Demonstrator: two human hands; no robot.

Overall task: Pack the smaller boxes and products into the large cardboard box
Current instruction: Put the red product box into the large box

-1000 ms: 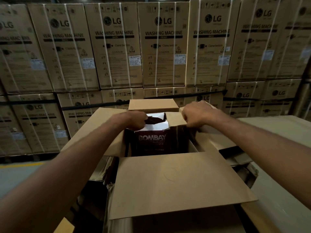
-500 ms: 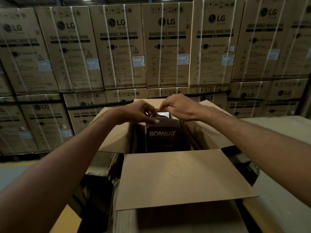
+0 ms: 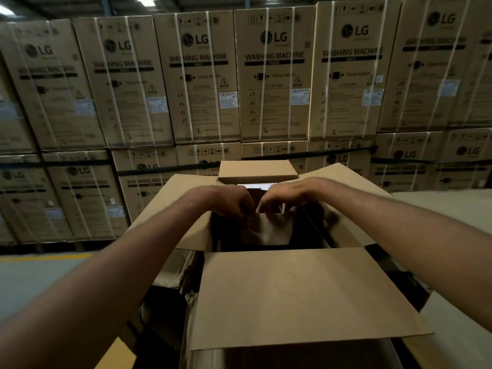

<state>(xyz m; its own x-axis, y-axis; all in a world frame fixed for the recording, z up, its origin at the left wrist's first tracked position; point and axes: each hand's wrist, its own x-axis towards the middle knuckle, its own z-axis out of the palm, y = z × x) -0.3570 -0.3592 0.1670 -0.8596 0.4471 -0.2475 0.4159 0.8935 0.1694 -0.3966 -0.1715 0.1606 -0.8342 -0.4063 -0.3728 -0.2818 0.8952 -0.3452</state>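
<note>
The large cardboard box [image 3: 292, 294] stands open in front of me, all its flaps spread outward. Both my hands are over its opening. My left hand [image 3: 231, 203] and my right hand [image 3: 282, 198] sit close together, fingers curled down, pinching the top edge of a brown cardboard piece [image 3: 266, 231] that stands upright inside. Behind my hands a dark maroon product box [image 3: 254, 195] with a white top shows only in part. The rest of the interior is dark.
A wall of stacked LG washing machine cartons [image 3: 274, 75] rises right behind the box. A pale flat surface [image 3: 452, 209] runs along the right. Grey floor with a yellow line [image 3: 40, 258] lies to the left. Crumpled cardboard [image 3: 173, 270] hangs below the left flap.
My hands have drawn together and dropped to the box mouth. The maroon box's lettered front, visible before, is now covered by the brown cardboard piece.
</note>
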